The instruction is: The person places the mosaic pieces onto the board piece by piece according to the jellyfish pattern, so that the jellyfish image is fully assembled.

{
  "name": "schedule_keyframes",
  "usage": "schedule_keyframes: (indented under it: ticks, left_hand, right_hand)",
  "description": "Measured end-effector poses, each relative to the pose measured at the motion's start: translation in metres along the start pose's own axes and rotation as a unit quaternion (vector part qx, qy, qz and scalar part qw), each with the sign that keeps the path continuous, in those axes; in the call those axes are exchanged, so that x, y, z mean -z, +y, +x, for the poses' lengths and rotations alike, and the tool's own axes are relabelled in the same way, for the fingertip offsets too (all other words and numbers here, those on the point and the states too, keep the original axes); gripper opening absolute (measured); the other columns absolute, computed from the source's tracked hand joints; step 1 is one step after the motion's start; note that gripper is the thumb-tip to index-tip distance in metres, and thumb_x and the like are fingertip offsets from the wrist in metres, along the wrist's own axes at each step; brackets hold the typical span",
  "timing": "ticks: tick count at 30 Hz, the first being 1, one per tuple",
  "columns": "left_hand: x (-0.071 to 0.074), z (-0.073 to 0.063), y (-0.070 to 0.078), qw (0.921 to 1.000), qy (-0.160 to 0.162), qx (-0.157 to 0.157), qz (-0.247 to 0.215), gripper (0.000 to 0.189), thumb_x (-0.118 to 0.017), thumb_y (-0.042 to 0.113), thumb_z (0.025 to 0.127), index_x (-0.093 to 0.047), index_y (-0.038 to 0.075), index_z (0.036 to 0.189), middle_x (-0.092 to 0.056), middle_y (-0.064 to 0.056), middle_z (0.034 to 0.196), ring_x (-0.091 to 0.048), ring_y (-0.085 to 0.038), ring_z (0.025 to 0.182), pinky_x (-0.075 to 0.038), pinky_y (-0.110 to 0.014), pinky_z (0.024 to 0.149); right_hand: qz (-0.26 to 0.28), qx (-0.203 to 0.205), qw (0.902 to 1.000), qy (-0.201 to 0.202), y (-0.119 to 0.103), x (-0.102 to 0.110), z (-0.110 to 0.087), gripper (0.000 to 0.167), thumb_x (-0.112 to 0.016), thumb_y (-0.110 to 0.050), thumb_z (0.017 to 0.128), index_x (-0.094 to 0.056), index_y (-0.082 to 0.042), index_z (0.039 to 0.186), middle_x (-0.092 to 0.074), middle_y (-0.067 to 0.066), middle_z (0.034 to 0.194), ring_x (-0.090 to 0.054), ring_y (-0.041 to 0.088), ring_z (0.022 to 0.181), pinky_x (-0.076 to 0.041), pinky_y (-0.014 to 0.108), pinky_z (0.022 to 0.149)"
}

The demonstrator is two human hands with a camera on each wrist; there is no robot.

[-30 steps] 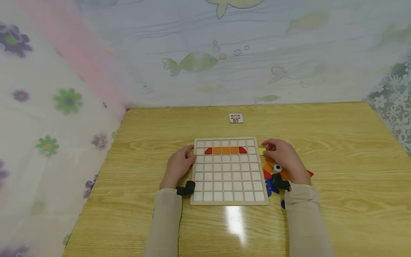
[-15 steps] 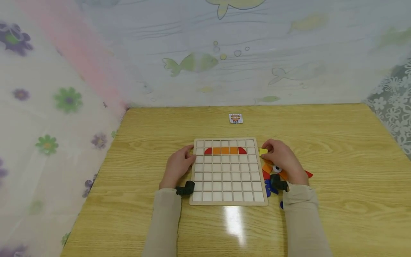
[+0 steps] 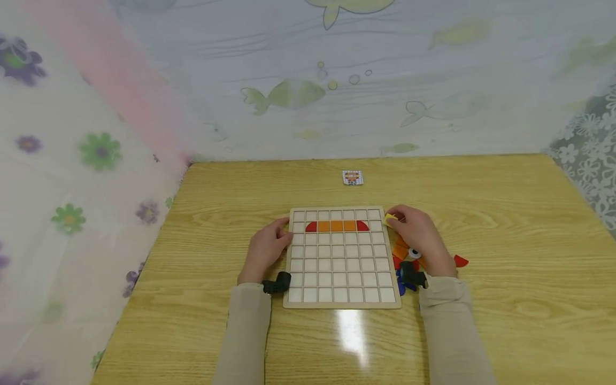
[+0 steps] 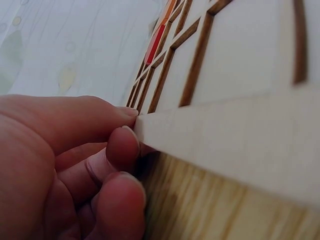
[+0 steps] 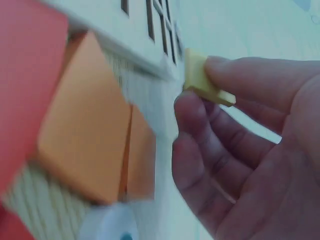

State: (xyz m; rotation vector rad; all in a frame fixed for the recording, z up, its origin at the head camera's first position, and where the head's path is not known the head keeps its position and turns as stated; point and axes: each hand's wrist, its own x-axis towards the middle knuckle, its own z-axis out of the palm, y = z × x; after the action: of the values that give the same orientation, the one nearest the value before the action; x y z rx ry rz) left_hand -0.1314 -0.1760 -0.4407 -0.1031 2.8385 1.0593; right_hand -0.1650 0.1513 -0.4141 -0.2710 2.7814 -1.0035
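Observation:
My left hand [image 3: 266, 250] holds the left edge of a square wooden grid board [image 3: 337, 305]; in the left wrist view the thumb meets the rim with fingertips [image 4: 122, 200] curled beside and below it. On the board's second row, three orange squares [image 3: 337, 226] stand between red rounded end pieces [image 3: 312, 226]. At the board's upper right edge, my right hand [image 3: 423, 232] pinches a yellow tile [image 5: 197, 75] between thumb and fingers. The tile is tilted and raised off the table.
Right of the board, partly under the right hand and wrist, lie orange tiles [image 5: 87, 130], a white eye piece [image 3: 415, 253], a red piece [image 3: 461, 261] and blue pieces [image 3: 408, 286]. A small pattern card [image 3: 353, 177] lies behind the board. A patterned wall covering [image 3: 308, 128] rises at the table's back.
The right hand has lifted the yellow tile from beside the board and moved it slightly left and up to the board's edge. The left hand stays in place.

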Motion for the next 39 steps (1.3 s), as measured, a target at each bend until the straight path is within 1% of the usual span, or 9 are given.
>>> schedule_keyframes:
  ticks: [4, 7, 10, 12, 14, 19, 26, 31, 39]
  left_hand:
    - [0.001, 0.000, -0.001, 1.0000, 0.001, -0.002, 0.000, 0.041, -0.055, 0.028, 0.087, -0.051, 0.017, 0.126, -0.054, 0.002, 0.071, -0.047, -0.014, 0.054, -0.037, -0.028, 0.056]
    - [0.001, -0.001, -0.002, 1.0000, 0.001, 0.000, 0.001, 0.041, -0.055, 0.028, 0.087, -0.051, 0.017, 0.126, -0.053, 0.002, 0.071, -0.046, -0.014, 0.055, -0.037, -0.028, 0.056]
    - [0.001, -0.001, -0.002, 1.0000, -0.001, 0.003, -0.001, 0.041, -0.055, 0.028, 0.087, -0.051, 0.017, 0.127, -0.053, 0.002, 0.072, -0.046, -0.014, 0.056, -0.037, -0.028, 0.057]
    - [0.001, -0.001, -0.002, 1.0000, -0.001, 0.006, -0.003, 0.041, -0.055, 0.028, 0.087, -0.051, 0.018, 0.127, -0.053, 0.002, 0.072, -0.047, -0.014, 0.056, -0.037, -0.028, 0.057]
    - [0.001, -0.001, -0.001, 1.0000, 0.000, 0.008, -0.002, 0.041, -0.055, 0.028, 0.087, -0.051, 0.018, 0.126, -0.053, 0.002, 0.071, -0.047, -0.014, 0.057, -0.037, -0.028, 0.058]
    - [0.002, -0.001, -0.001, 1.0000, 0.003, 0.001, 0.004, 0.041, -0.056, 0.027, 0.087, -0.051, 0.017, 0.126, -0.053, 0.002, 0.071, -0.045, -0.014, 0.057, -0.036, -0.028, 0.057]
    - [0.001, 0.000, -0.001, 0.9999, 0.005, -0.005, 0.010, 0.041, -0.056, 0.028, 0.086, -0.052, 0.017, 0.125, -0.052, 0.002, 0.070, -0.044, -0.014, 0.057, -0.035, -0.028, 0.058]
    - [0.002, 0.000, -0.001, 0.9999, 0.005, -0.009, 0.005, 0.041, -0.056, 0.026, 0.086, -0.053, 0.016, 0.125, -0.052, 0.002, 0.070, -0.045, -0.014, 0.057, -0.035, -0.028, 0.057]
    - [0.003, -0.001, 0.000, 1.0000, -0.002, 0.000, 0.004, 0.041, -0.056, 0.026, 0.086, -0.052, 0.016, 0.126, -0.053, 0.002, 0.070, -0.045, -0.014, 0.057, -0.035, -0.028, 0.057]
  right_hand:
    - [0.006, 0.019, 0.9998, 0.001, -0.010, -0.007, 0.003, 0.028, -0.053, -0.021, 0.090, -0.057, -0.007, 0.113, -0.058, 0.013, 0.106, -0.053, 0.028, 0.093, -0.041, 0.043, 0.080]
    - [0.017, 0.028, 0.9994, -0.014, -0.017, -0.013, 0.005, 0.027, -0.054, -0.022, 0.089, -0.058, -0.010, 0.113, -0.059, 0.010, 0.105, -0.054, 0.025, 0.091, -0.041, 0.041, 0.080]
    - [0.035, 0.025, 0.9986, -0.030, -0.024, -0.019, 0.006, 0.026, -0.055, -0.023, 0.088, -0.058, -0.013, 0.112, -0.059, 0.007, 0.103, -0.054, 0.023, 0.089, -0.042, 0.039, 0.078]
    - [0.038, 0.034, 0.9980, -0.036, -0.029, -0.023, 0.007, 0.025, -0.057, -0.023, 0.088, -0.059, -0.014, 0.111, -0.059, 0.006, 0.100, -0.054, 0.022, 0.087, -0.042, 0.038, 0.077]
    - [0.033, 0.046, 0.9976, -0.039, -0.034, -0.028, 0.008, 0.024, -0.058, -0.023, 0.087, -0.060, -0.015, 0.109, -0.060, 0.004, 0.097, -0.054, 0.020, 0.084, -0.042, 0.037, 0.075]
    - [0.010, 0.090, 0.9949, -0.045, -0.045, -0.036, 0.009, 0.020, -0.060, -0.021, 0.085, -0.062, -0.013, 0.103, -0.061, 0.002, 0.091, -0.055, 0.017, 0.082, -0.042, 0.035, 0.075]
    - [0.010, 0.102, 0.9926, -0.065, -0.059, -0.045, 0.013, 0.020, -0.059, -0.020, 0.086, -0.063, -0.013, 0.104, -0.061, 0.003, 0.094, -0.053, 0.018, 0.084, -0.041, 0.036, 0.077]
    - [0.010, 0.115, 0.9900, -0.081, -0.064, -0.050, 0.016, 0.019, -0.058, -0.019, 0.087, -0.064, -0.015, 0.104, -0.060, 0.001, 0.094, -0.052, 0.017, 0.083, -0.041, 0.035, 0.076]
    - [0.006, 0.120, 0.9882, -0.094, -0.069, -0.057, 0.019, 0.018, -0.057, -0.018, 0.087, -0.065, -0.016, 0.103, -0.060, -0.001, 0.093, -0.050, 0.016, 0.081, -0.040, 0.033, 0.076]
